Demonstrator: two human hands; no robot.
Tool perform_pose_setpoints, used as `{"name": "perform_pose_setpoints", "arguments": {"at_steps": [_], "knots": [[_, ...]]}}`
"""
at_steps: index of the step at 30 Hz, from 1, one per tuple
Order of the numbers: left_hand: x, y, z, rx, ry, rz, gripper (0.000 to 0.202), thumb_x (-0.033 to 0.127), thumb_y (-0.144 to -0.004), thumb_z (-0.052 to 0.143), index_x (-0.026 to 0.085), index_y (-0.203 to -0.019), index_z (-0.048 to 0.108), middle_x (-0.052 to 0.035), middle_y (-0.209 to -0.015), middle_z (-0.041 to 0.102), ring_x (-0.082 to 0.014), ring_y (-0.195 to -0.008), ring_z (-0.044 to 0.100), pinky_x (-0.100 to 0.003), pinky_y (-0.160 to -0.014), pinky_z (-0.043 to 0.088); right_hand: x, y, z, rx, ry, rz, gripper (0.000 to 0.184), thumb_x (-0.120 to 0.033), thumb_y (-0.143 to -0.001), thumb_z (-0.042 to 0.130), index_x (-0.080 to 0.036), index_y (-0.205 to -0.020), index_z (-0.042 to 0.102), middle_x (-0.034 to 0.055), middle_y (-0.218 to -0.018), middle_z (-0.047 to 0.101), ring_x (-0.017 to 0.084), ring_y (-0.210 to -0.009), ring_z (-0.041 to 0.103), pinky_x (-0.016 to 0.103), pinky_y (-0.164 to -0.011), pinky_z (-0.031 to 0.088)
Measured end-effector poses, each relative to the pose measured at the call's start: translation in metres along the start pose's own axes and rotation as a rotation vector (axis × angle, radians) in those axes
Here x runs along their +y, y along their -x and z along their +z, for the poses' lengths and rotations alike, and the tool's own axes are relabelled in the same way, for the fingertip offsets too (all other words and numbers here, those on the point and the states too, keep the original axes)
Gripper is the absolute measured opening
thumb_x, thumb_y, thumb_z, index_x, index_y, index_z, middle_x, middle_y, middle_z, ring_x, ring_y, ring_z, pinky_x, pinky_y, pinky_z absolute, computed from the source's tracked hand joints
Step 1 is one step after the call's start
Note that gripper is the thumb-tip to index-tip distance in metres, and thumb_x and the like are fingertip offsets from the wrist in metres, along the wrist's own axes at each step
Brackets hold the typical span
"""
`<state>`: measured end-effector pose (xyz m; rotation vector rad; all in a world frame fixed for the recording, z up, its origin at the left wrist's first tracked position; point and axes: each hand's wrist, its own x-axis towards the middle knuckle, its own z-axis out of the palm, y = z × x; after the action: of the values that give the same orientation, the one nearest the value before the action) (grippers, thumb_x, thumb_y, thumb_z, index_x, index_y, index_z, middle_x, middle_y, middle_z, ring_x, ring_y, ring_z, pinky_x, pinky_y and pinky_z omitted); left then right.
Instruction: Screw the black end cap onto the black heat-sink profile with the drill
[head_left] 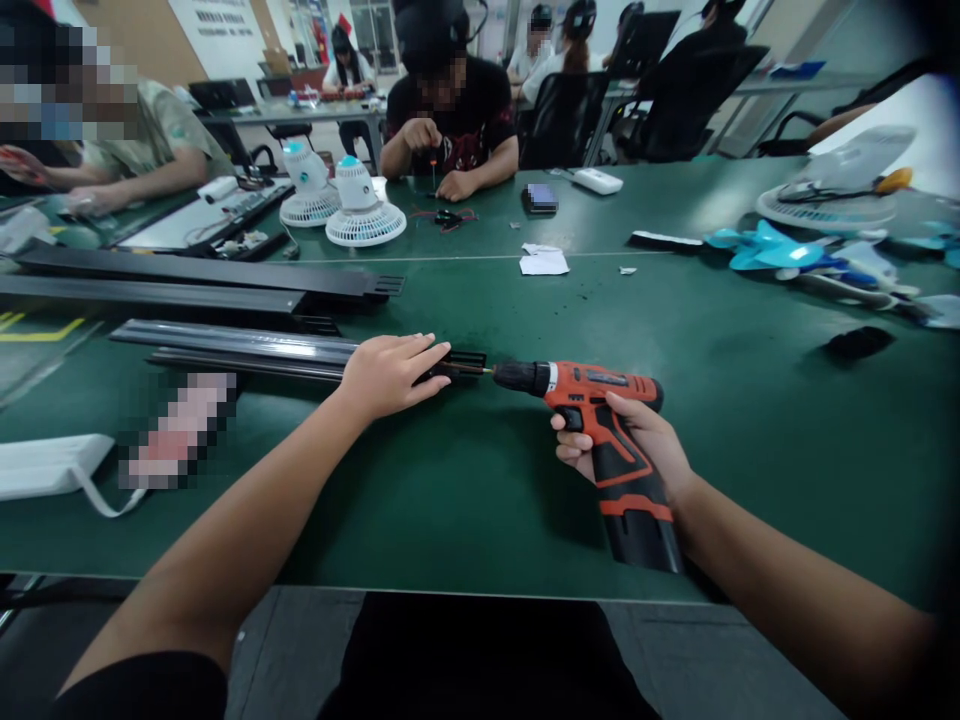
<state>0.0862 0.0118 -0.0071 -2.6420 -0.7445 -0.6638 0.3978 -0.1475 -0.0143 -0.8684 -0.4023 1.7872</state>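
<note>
On the green table (480,500), left hand (390,372) lies flat, fingers stretched, pressing down the end of the black rail (247,350). Right hand (637,445) is wrapped tight round the orange drill (600,395), its bit (472,369) level, meeting the rail end.

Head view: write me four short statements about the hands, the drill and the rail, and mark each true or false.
1. The right hand grips the drill by its handle. True.
2. The left hand lies on the end of the black rail. True.
3. The drill's bit points away from the rail. False: it points at the rail's end.
4. The two white fans stand beside the drill. False: they stand far across the table.
</note>
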Motion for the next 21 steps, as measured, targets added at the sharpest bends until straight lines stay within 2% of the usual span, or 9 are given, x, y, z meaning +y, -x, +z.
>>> {"name": "perform_pose_setpoints", "arguments": {"at_steps": [5, 10, 15, 21], "knots": [[0.0009, 0.0003, 0.0014, 0.017, 0.02, -0.008, 0.044, 0.053, -0.103, 0.057, 0.023, -0.129, 0.076, -0.011, -0.124, 0.079, -0.0297, -0.11, 0.078, -0.043, -0.088, 0.063, -0.0002, 0.0008, 0.0005, 0.014, -0.013, 0.011, 0.036, -0.04, -0.087, 0.066, -0.019, -0.115, 0.066, 0.0096, -0.09, 0.073, 0.015, -0.059, 0.054, 0.034, -0.063, 0.056], [0.0022, -0.0001, 0.0009, 0.056, -0.014, 0.022, 0.044, 0.051, -0.104, 0.056, 0.02, -0.126, 0.077, -0.0114, -0.121, 0.08, -0.0293, -0.107, 0.079, -0.042, -0.087, 0.064, -0.0003, 0.001, -0.0024, 0.008, -0.018, 0.012, 0.032, -0.041, -0.089, 0.064, -0.022, -0.114, 0.067, 0.0089, -0.093, 0.073, 0.016, -0.061, 0.055, 0.035, -0.064, 0.056], [0.0029, 0.0002, 0.0, 0.03, -0.002, 0.006, 0.044, 0.052, -0.103, 0.056, 0.021, -0.128, 0.076, -0.0118, -0.123, 0.079, -0.0301, -0.11, 0.078, -0.043, -0.089, 0.064, -0.0002, 0.001, -0.004, 0.018, -0.044, 0.026, 0.037, -0.039, -0.09, 0.063, -0.019, -0.121, 0.068, 0.0103, -0.092, 0.073, 0.015, -0.06, 0.055, 0.034, -0.063, 0.057], [0.0045, 0.0003, 0.0012, 0.035, 0.022, -0.026, 0.044, 0.052, -0.103, 0.057, 0.022, -0.128, 0.077, -0.0105, -0.122, 0.079, -0.0306, -0.109, 0.078, -0.045, -0.089, 0.064, -0.0008, 0.0019, -0.0012, 0.046, -0.051, 0.017, 0.034, -0.039, -0.09, 0.061, -0.018, -0.117, 0.068, 0.0118, -0.091, 0.07, 0.017, -0.058, 0.054, 0.035, -0.062, 0.059]]}}
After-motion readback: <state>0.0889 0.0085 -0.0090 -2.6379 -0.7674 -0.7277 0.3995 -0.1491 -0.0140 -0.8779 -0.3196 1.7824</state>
